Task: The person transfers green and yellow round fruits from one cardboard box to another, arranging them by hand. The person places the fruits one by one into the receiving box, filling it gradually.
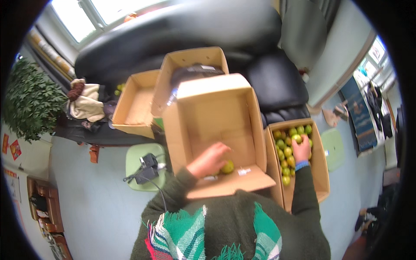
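In front of me stands an open cardboard box [219, 130] with its flaps folded out. Inside it, near the front edge, lie round yellow-green fruits [227, 167]. My left hand [210, 160] is over that box beside the fruit, fingers reaching out and apart, with nothing visible in them. To the right is a longer cardboard box [320, 182] holding many round green and yellow fruits [284, 154]. There my right hand [302, 151] has its fingers closed around a green fruit [297, 138], just above the others.
Behind are a shallow cardboard box [136, 102] and another box [195, 56] with a dark item, by a black sofa [277, 80]. A green stool [134, 173] bears black power adapters [148, 169], whose cable runs toward my left arm. Another green stool [333, 147] stands right.
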Demonstrator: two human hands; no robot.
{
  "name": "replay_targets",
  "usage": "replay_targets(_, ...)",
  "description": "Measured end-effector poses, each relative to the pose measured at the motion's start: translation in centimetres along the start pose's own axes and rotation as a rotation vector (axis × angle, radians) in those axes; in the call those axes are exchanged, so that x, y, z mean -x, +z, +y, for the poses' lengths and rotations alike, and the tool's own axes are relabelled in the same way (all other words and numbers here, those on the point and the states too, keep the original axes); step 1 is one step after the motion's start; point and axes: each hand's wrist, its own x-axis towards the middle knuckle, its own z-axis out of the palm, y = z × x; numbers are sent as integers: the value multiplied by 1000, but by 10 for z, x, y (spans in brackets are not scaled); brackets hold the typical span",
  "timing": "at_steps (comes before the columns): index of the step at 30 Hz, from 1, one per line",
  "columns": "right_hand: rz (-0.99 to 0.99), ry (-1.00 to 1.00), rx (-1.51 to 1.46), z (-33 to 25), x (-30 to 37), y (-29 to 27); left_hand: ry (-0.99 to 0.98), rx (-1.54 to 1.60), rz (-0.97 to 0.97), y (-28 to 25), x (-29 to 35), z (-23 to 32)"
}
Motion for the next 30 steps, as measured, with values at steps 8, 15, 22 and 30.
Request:
replay_targets(8,-373,-583,-582,-176,60,-69,28,401,-115,3,-43,25)
replay_targets(15,-610,-609,-705,-198,72,-44,70,414,-67,19,-45,20)
replay_targets(22,-450,-241,-856,-163,80,-49,-44,27,-201,40,-35,7)
replay_targets(30,-242,-144,-742,-102,68,-45,100,-216,-356,63,-35,-11)
